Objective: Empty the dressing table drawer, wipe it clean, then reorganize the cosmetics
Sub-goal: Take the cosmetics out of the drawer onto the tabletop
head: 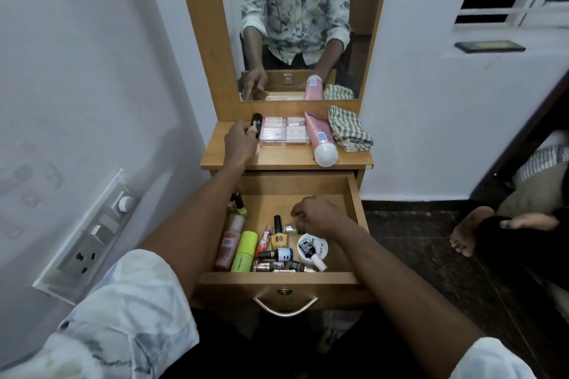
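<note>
We are partway through emptying. Our left hand (240,141) grips a dark tube (256,122) at the far left of the table top (277,160), likely to park it beside the clear pink box (284,132) and pink tube (320,138), out of the way. Our right hand (317,216) hangs curled inside the open drawer (357,194) over a small silver-capped bottle (288,228) (pinching it or not, we cannot tell). Most cosmetics lie at the drawer's near end: a green tube (244,251), a white jar (321,248) and nail polishes (278,254). The checked cloth (349,129) sits far right, presumably for wiping.
</note>
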`<state>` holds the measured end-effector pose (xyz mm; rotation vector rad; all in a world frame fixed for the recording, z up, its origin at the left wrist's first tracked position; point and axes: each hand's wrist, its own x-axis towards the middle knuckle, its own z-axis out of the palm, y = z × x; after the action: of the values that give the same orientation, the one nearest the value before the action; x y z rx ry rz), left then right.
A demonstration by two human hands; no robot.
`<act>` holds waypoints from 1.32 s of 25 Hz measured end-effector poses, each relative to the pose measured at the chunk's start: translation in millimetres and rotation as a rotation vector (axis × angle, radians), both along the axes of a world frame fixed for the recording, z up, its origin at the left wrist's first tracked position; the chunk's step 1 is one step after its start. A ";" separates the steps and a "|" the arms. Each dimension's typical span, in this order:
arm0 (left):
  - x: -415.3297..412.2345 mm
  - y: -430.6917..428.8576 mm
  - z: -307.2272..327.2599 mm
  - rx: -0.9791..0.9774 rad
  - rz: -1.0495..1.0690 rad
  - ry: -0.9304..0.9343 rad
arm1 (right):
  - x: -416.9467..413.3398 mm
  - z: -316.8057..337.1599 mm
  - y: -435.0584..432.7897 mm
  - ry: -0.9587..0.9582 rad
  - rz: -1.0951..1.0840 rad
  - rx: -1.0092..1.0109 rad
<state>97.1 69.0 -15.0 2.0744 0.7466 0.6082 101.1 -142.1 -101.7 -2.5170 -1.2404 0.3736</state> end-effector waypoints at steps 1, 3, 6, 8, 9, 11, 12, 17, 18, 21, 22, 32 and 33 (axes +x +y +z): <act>-2.9 2.5 -1.0 -0.024 -0.011 0.005 | -2.2 -0.8 2.0 -0.003 0.038 -0.037; -8.5 5.6 -3.0 -0.070 -0.018 0.003 | -4.0 -0.9 5.3 -0.035 0.102 -0.092; -12.7 9.6 -2.8 -0.146 -0.015 -0.018 | -4.9 3.9 7.8 -0.139 0.099 -0.124; -14.8 12.4 -4.0 -0.193 -0.002 -0.058 | -3.2 10.4 4.5 -0.123 0.037 0.001; -17.8 12.9 -7.1 -0.190 0.010 -0.099 | -3.5 13.8 1.8 -0.074 0.011 0.133; -32.5 5.7 -13.4 -0.153 0.053 -0.251 | -10.0 26.5 -1.6 0.095 -0.032 0.436; -43.4 -1.3 -15.8 -0.158 0.041 -0.344 | -15.4 34.6 -1.3 0.214 -0.064 0.588; -82.8 -30.6 -1.1 -0.274 -0.519 -0.378 | -30.6 77.8 30.2 0.329 -0.318 1.023; -81.2 -32.5 3.5 -0.295 -0.560 -0.340 | -26.8 81.6 37.8 0.232 -0.358 1.007; -65.6 -33.4 14.9 -0.275 -0.459 -0.270 | -14.2 88.6 52.3 0.078 -0.363 0.927; -57.9 -31.4 17.7 -0.224 -0.416 -0.261 | -9.9 88.7 54.9 0.063 -0.356 0.870; 26.0 -9.7 21.4 0.277 -0.076 -0.047 | -4.7 43.0 -20.3 0.087 -0.180 -0.170; 30.7 -9.7 20.3 0.277 -0.074 -0.050 | -12.2 39.8 -22.7 0.141 -0.173 -0.222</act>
<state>127.8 59.3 5.2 2.3186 0.5794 0.7540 88.9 -164.8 -61.9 -2.7025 -0.9672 0.6668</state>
